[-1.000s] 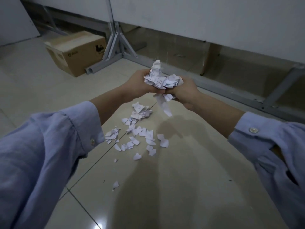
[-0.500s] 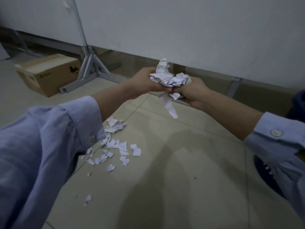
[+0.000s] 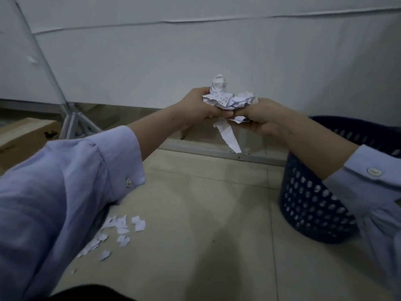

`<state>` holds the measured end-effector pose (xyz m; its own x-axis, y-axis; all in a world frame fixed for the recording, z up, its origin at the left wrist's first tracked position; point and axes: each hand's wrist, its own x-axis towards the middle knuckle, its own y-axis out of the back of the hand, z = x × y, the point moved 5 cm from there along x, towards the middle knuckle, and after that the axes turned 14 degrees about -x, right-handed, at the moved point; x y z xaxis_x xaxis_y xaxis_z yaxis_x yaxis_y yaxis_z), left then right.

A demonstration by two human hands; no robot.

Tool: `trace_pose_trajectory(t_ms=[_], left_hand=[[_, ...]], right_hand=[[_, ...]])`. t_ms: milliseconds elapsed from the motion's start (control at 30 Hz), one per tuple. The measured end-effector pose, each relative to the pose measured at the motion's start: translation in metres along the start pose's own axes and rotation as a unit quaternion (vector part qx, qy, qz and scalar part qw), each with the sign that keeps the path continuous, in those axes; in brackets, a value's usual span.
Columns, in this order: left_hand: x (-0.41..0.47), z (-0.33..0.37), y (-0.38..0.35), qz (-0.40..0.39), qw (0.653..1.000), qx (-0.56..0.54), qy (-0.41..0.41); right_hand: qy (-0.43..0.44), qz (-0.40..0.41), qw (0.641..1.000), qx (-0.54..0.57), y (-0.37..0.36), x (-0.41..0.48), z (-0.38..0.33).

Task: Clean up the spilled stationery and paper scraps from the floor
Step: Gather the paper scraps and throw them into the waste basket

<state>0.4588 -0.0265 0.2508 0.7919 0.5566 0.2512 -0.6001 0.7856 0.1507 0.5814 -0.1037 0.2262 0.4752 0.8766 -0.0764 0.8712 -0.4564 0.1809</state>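
Observation:
Both hands are raised in front of me and together hold a crumpled wad of white paper scraps [image 3: 225, 98]. My left hand [image 3: 198, 105] grips its left side, my right hand [image 3: 262, 118] grips its right side, and one long strip hangs down between them. Several torn white paper scraps [image 3: 123, 227] lie on the tiled floor at lower left, partly hidden by my left sleeve. A dark blue perforated waste basket [image 3: 312, 203] stands on the floor at right, below my right forearm.
A white panel wall [image 3: 195, 57] on a grey metal frame [image 3: 73, 120] runs across the back. A brown cardboard box [image 3: 23, 135] sits at far left. Beige floor tiles [image 3: 206, 224] stretch between the scraps and the basket.
The view has swung right and upward: the box and floor scraps slid left, and the blue basket came into view at right. Both hands still hold the same paper wad.

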Motion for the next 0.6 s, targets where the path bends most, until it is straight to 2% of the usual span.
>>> trace_pose_trajectory(t_ms=[233,433,533,600], left_hand=[[0.045,0.026,-0.107,-0.056,0.998,-0.001,-0.038],[0.075,0.024,-0.205,-0.106,0.993,0.01,-0.05],[0.078,0.009,-0.243,-0.113,0.991,0.049,-0.054],[0.078,-0.005,-0.263,-0.126,0.986,0.096,-0.057]], right_hand=[[-0.008,0.083,0.996,0.019,0.111,-0.037,0.001],[-0.05,0.185,0.981,0.025,0.209,-0.064,0.037],[-0.086,0.213,0.973,-0.013,0.238,-0.075,0.062],[-0.11,0.239,0.961,-0.085,0.251,-0.084,0.078]])
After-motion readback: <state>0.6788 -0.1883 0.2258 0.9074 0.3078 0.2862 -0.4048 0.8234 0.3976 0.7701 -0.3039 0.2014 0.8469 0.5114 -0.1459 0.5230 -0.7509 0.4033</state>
